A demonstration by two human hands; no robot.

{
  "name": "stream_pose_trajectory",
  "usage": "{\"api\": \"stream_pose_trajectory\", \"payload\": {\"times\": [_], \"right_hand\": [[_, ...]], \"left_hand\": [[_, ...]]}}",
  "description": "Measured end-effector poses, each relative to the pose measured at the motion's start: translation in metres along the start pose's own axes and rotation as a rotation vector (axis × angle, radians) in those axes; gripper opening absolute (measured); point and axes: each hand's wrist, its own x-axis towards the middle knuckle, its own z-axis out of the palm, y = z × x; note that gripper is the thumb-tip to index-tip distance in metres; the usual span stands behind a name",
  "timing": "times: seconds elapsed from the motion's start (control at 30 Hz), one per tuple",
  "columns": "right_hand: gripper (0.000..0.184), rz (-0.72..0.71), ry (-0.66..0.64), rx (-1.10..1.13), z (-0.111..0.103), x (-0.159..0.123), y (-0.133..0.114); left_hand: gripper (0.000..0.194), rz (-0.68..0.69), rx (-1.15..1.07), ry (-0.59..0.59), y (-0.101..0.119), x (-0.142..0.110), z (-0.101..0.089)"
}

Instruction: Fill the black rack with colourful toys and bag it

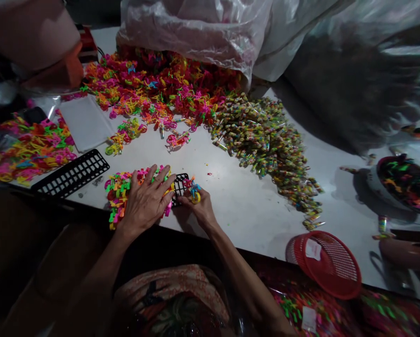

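My left hand lies flat with its fingers apart on a block of bright plastic pieces, which stand packed in rows in a black slotted rack. Only the rack's right end shows uncovered. Beside that end, my right hand pinches a small plastic toy bicycle with blue and yellow parts. The thumb of this hand is close to the rack's edge; I cannot tell whether it touches.
A second black rack lies left. Behind are heaped toy pieces and small clear tubes with coloured contents. A red basket tilts at the front edge. Another person's hand is at right, near a filled bowl.
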Motion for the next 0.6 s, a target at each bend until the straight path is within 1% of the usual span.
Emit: {"api": "stream_pose_trajectory", "payload": {"times": [0.07,0.2,0.3,0.37,0.43,0.5,0.6], "right_hand": [[0.026,-0.075,-0.051,-0.126,0.004,-0.001,0.005],[0.019,-0.255,-0.071,-0.419,0.005,0.000,0.008],[0.014,-0.364,-0.183,-0.631,0.001,0.000,0.004],[0.009,-0.411,-0.252,-0.766,-0.001,-0.001,0.002],[0.007,-0.409,-0.302,-0.915,-0.001,-0.002,0.000],[0.012,-0.372,-0.325,-1.049,-0.001,-0.004,-0.002],[0.016,-0.311,-0.331,-1.149,0.001,-0.003,-0.006]], "left_hand": [[0.046,0.000,0.001,-0.002,0.000,0.000,0.000],[0.046,-0.003,0.001,-0.009,0.000,0.000,-0.001],[0.045,-0.005,-0.004,-0.006,0.001,0.000,-0.001],[0.046,-0.007,-0.012,-0.004,0.002,0.001,-0.001],[0.048,-0.019,-0.020,-0.001,0.004,0.001,0.000],[0.049,-0.033,-0.028,0.003,0.005,0.001,0.000],[0.050,-0.038,-0.043,0.008,0.005,0.001,0.001]]}}
